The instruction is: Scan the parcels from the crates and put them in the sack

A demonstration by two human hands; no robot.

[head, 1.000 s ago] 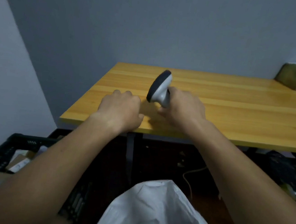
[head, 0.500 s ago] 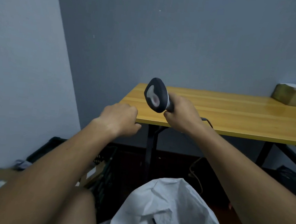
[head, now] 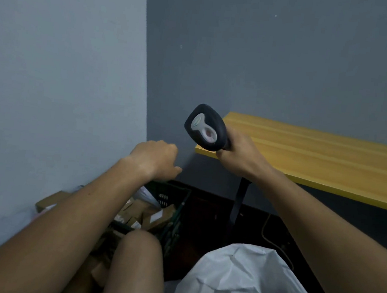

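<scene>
Here, the items as they stand:
Table: a yellow wooden top [head: 317, 156] fills the right side, its near corner just behind the scanner; one dark leg [head: 239, 202] drops below it.
Walls: a pale wall [head: 59, 86] on the left meets a darker grey wall [head: 267, 59] in a corner.
Floor: dark, under the table; a thin cable [head: 265, 229] loops across it.
Right hand: the right hand [head: 238, 156] grips the handle of a dark scanner [head: 205, 127], head raised, its grey top panel facing the camera.
Left hand: the left hand [head: 157, 158] hangs above the crate, fingers curled under, holding nothing visible.
Crate: a dark green slotted crate [head: 170, 205] sits on the floor by the left wall.
Parcels: brown cardboard parcels [head: 143, 214] lie inside the crate; more cardboard [head: 51, 201] shows beside the forearm.
Sack: a white sack [head: 245, 283] stands at the bottom, right of the bare knee [head: 139, 254].
Hidden: the left forearm covers much of the crate; the parcel labels are too blurred to read; the sack's mouth is cut off by the frame.
</scene>
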